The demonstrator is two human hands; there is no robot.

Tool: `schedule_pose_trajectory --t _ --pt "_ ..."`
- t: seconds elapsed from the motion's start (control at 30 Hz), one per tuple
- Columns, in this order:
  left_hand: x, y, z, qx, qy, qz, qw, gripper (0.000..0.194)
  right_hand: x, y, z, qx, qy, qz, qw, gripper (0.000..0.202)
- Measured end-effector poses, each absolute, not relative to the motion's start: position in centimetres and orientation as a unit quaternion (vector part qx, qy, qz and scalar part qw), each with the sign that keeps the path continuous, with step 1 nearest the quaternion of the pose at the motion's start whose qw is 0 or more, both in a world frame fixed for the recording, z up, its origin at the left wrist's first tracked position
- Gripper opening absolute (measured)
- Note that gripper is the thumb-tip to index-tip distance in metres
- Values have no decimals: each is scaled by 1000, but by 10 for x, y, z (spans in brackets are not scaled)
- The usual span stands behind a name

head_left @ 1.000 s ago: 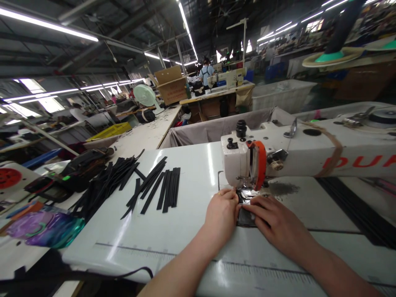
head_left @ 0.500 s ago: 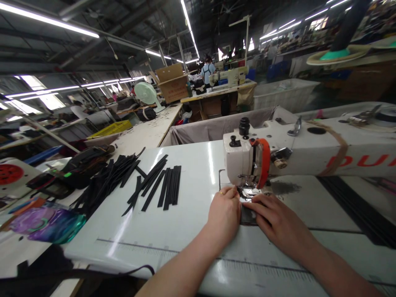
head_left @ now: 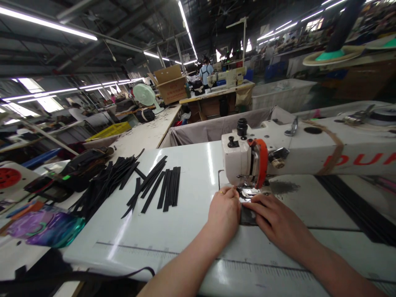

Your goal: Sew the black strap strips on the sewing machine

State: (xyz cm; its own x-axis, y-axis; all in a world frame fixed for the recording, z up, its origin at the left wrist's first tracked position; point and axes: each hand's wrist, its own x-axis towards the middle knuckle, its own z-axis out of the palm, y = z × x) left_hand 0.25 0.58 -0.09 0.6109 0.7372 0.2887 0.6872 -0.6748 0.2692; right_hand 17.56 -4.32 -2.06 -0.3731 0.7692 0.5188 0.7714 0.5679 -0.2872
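Note:
A white sewing machine (head_left: 238, 159) with an orange guard (head_left: 262, 163) stands on the pale table (head_left: 192, 222). Just in front of its presser foot (head_left: 247, 192), my left hand (head_left: 225, 208) is closed, fingertips pressed together at the needle plate; whatever it pinches is hidden. My right hand (head_left: 274, 212) lies to the right, palm down with fingers stretched forward, their tips near a small dark plate (head_left: 248, 216). Left of the machine lie several black strips (head_left: 168, 189), with a larger heap of black strips (head_left: 107, 185) beyond them at the table's left side.
More black strips (head_left: 355, 206) lie under the machine arm at right. A purple and teal pouch (head_left: 46, 225) is at far left. Behind are a green fan (head_left: 145, 95), a cardboard box (head_left: 170, 86), a cloth-lined bin (head_left: 198, 131) and a person in blue (head_left: 205, 73).
The view has shifted very slightly. Both hands stay in nearly the same place at the machine.

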Motion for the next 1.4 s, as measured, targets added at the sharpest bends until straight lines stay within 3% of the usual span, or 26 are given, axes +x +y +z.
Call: schedule_pose_trajectory --t 0.73,0.97,1.27,1.4 --pt "4 8 2 901 393 176 57 21 175 -46 -21 -471 -825 -6 310 33" --pt "-5 27 -10 825 453 317 118 21 174 -46 -20 -463 -828 -14 316 31" --pt "-16 36 -2 842 481 238 59 12 176 -46 -22 -460 -831 -6 313 28" --pt "-33 29 9 836 485 238 96 11 175 -47 -19 -468 -814 14 343 27"
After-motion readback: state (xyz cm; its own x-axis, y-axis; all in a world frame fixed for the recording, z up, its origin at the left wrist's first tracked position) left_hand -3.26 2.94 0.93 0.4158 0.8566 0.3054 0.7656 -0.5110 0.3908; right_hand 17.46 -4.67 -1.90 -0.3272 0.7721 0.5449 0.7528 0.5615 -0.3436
